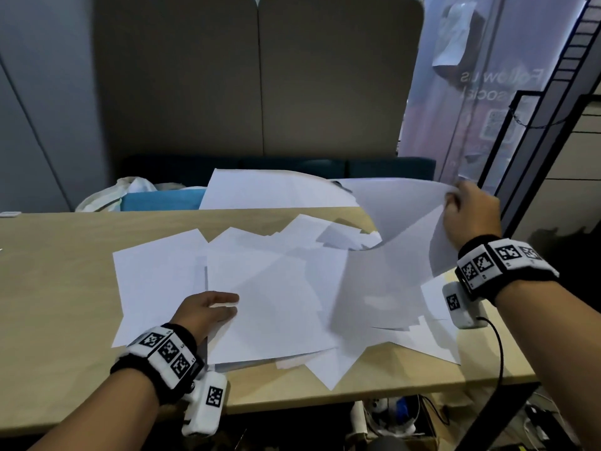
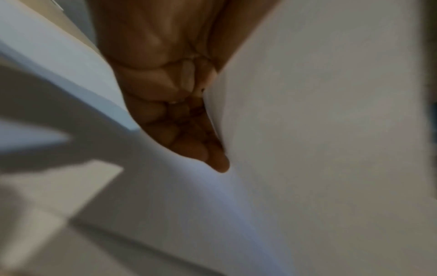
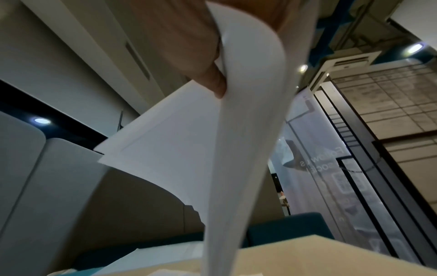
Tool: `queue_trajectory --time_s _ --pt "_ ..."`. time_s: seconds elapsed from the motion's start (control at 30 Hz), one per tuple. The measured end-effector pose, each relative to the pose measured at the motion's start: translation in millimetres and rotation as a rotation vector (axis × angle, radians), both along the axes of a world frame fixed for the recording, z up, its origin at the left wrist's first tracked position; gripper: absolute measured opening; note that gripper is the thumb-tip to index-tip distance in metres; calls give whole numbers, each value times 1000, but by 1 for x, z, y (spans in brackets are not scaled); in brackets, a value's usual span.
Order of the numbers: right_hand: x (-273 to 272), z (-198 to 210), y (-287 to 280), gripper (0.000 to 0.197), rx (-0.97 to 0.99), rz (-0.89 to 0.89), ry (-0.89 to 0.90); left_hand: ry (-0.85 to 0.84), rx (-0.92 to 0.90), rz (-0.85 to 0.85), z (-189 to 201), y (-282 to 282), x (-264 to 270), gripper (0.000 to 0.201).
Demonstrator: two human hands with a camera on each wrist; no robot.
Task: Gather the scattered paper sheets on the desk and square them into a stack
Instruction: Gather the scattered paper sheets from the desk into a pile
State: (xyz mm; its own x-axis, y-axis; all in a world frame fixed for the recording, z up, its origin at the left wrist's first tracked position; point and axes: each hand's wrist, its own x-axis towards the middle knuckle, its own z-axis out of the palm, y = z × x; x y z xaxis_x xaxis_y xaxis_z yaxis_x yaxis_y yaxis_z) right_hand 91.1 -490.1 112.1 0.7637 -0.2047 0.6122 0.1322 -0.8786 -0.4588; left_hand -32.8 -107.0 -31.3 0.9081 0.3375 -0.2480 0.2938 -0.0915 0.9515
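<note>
Several white paper sheets (image 1: 276, 288) lie fanned and overlapping across the tan desk (image 1: 65, 255). My left hand (image 1: 224, 305) is at the left edge of the top sheets near the desk's front. In the left wrist view its curled fingers (image 2: 189, 149) close against a sheet's edge (image 2: 331, 130). My right hand (image 1: 455, 196) is raised over the far right corner of the desk and pinches the corner of a few lifted sheets (image 1: 390, 216). These sheets bend upward from the pile. The right wrist view shows a fingertip (image 3: 216, 84) pressed on those curling sheets (image 3: 189, 149).
Behind the desk stand a dark blue bench (image 1: 374, 167), a white bag (image 1: 130, 190) and grey partition panels (image 1: 260, 76). A black metal frame (image 1: 520, 157) and a banner stand to the right. Boxes and cables (image 1: 390, 418) lie under the desk's front edge.
</note>
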Motion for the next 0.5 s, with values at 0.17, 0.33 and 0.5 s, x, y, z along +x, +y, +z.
queue_trajectory --time_s 0.17,0.33,0.5 --pt "-4 32 5 28 -38 3 -189 64 -5 -72 -7 -18 4 36" --pt "-13 64 20 30 26 47 -356 125 51 -120 -13 -18 7 36" --pt "-20 65 40 32 284 138 -216 70 74 -108 -2 -24 2 22"
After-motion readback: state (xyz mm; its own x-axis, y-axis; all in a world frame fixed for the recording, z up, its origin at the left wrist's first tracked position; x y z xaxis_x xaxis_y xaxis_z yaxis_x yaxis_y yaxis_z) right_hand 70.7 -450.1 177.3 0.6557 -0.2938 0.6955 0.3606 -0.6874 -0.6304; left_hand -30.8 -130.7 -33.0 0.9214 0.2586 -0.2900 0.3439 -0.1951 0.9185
